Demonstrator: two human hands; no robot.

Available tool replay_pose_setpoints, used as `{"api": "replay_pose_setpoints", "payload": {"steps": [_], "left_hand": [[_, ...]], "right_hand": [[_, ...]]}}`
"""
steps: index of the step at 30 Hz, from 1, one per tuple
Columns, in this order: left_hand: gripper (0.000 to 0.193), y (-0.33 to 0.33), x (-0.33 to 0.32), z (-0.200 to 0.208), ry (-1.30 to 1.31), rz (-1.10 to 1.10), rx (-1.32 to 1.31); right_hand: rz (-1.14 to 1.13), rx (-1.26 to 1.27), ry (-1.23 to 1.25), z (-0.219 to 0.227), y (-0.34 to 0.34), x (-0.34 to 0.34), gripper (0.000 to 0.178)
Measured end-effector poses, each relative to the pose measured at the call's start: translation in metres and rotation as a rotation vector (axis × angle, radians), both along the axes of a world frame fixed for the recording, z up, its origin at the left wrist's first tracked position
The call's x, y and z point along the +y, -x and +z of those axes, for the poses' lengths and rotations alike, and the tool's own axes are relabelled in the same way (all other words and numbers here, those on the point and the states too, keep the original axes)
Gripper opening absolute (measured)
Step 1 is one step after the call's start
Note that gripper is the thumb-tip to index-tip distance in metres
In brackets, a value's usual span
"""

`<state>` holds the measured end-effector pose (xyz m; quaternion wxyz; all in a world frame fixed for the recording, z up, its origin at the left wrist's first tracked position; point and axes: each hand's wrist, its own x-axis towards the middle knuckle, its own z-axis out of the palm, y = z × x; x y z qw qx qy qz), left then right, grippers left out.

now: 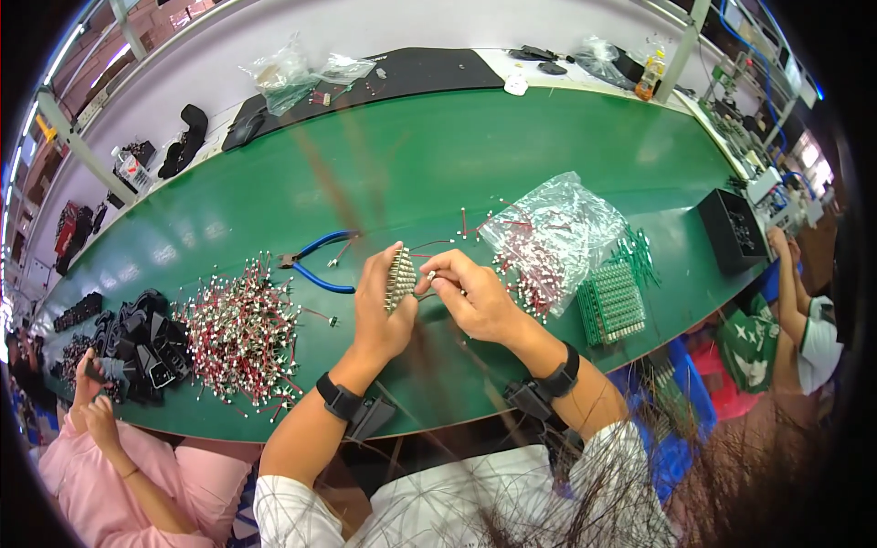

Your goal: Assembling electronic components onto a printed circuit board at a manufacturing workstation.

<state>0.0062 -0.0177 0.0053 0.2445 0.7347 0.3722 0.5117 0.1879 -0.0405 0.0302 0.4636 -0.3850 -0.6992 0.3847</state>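
Two bare hands meet over the near middle of the green table [475, 155], and between them sits a small board [399, 277] packed with pale upright parts. Its long axis runs nearly away from the person, tipped a little to the right at the far end, and it is held edge-on to the camera, so only one studded face shows. The left hand [379, 310] is the nearer one to it: its fingers curl up around the board's left side and hold it clear of the table, thumb side toward the person. The right hand [470, 294] comes in from the right, just beside the board, with thumb and forefinger pinched on a small light-tipped part [431, 273] that has a thin red lead; the part's tip is level with the board's middle and touching or very close, I cannot tell which. Both wrists carry dark bands and the forearms rise from the lower edge. A heap of red-leaded parts [242, 333] lies to the left, blue-handled pliers [320, 260] lie beyond the left hand, and a clear bag of parts [553, 237] and a green board [610, 303] lie to the right
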Motion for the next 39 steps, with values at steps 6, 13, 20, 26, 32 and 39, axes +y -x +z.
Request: {"api": "replay_pose_setpoints", "payload": {"steps": [6,13,20,26,32,39], "left_hand": [[0.065,0.001,-0.002,0.002,0.000,-0.020,0.019],[0.066,-0.001,-0.005,0.003,-0.012,-0.056,0.047],[0.067,-0.003,-0.003,0.000,-0.096,-0.102,0.066],[0.069,-0.005,-0.006,0.002,-0.107,-0.143,0.091],[0.066,-0.007,-0.009,0.004,-0.088,-0.141,0.091],[0.063,-0.008,-0.009,0.004,-0.084,-0.136,0.074]], "right_hand": [[0.003,0.074,0.029,-0.007,0.002,0.002,0.014],[-0.093,0.044,0.018,0.002,0.003,-0.002,0.008],[-0.154,0.050,-0.056,-0.001,0.004,0.000,0.007],[-0.241,-0.050,-0.092,-0.001,0.004,0.001,0.009],[-0.267,-0.084,-0.095,-0.001,0.004,-0.001,0.010],[-0.266,-0.040,-0.123,-0.002,0.006,-0.002,0.010]]}}
